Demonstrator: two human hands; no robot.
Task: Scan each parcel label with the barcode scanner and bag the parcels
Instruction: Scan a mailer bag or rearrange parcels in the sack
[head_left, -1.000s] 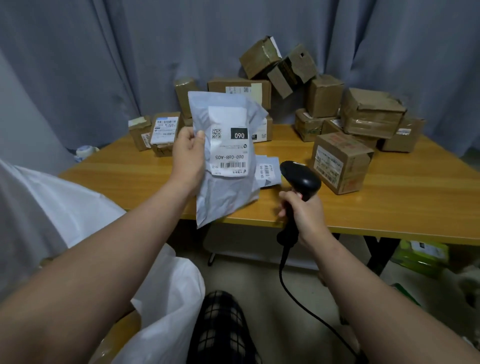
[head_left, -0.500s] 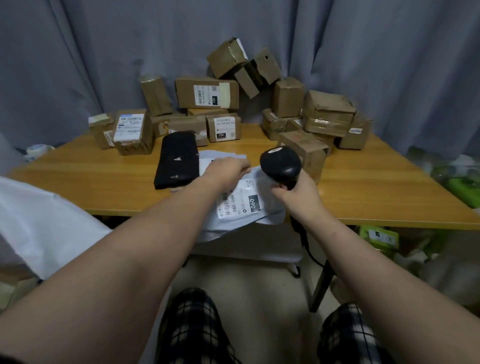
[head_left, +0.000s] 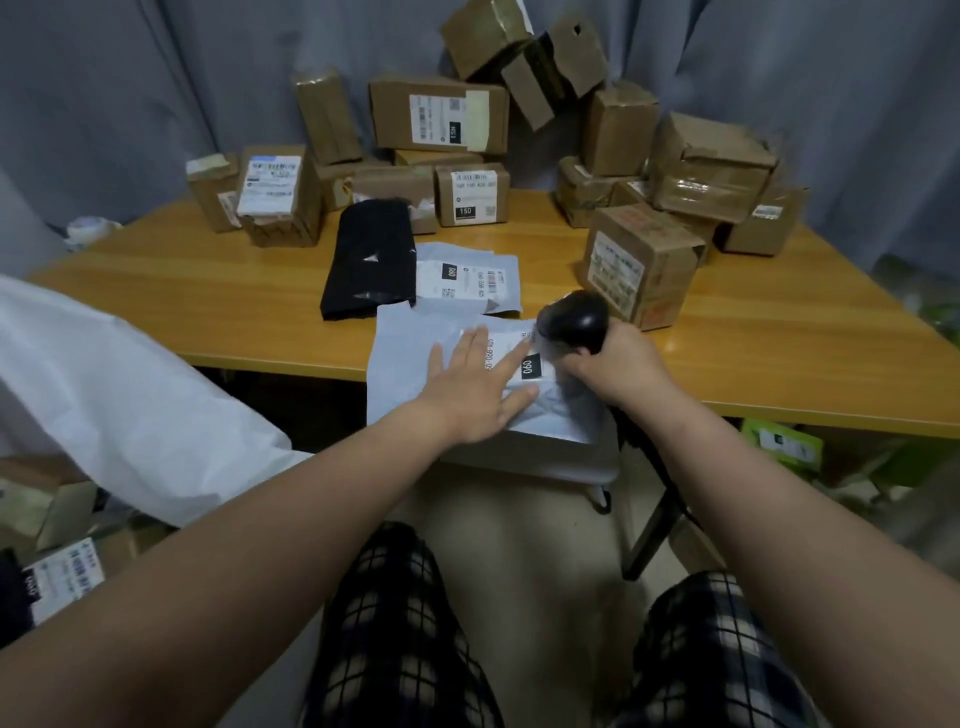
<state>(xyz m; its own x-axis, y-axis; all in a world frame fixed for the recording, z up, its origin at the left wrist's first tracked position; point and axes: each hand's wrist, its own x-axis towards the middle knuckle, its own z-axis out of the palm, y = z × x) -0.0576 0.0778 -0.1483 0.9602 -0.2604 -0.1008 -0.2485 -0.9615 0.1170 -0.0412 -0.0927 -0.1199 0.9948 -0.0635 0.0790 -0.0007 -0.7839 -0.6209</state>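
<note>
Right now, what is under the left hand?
The grey parcel, lying over the table edge. The left hand covers part of its label, so the barcode cannot be seen.

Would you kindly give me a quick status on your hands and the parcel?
Left hand flat on grey mailer at table edge. Right hand grips scanner beside its label. Left fingers lie across the label.

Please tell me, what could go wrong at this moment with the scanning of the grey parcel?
1. The left hand lies flat over the label, so its fingers may hide the barcode from the scanner in the right hand.
2. The grey parcel hangs over the table's front edge; it may slide off if the hand lifts.
</note>
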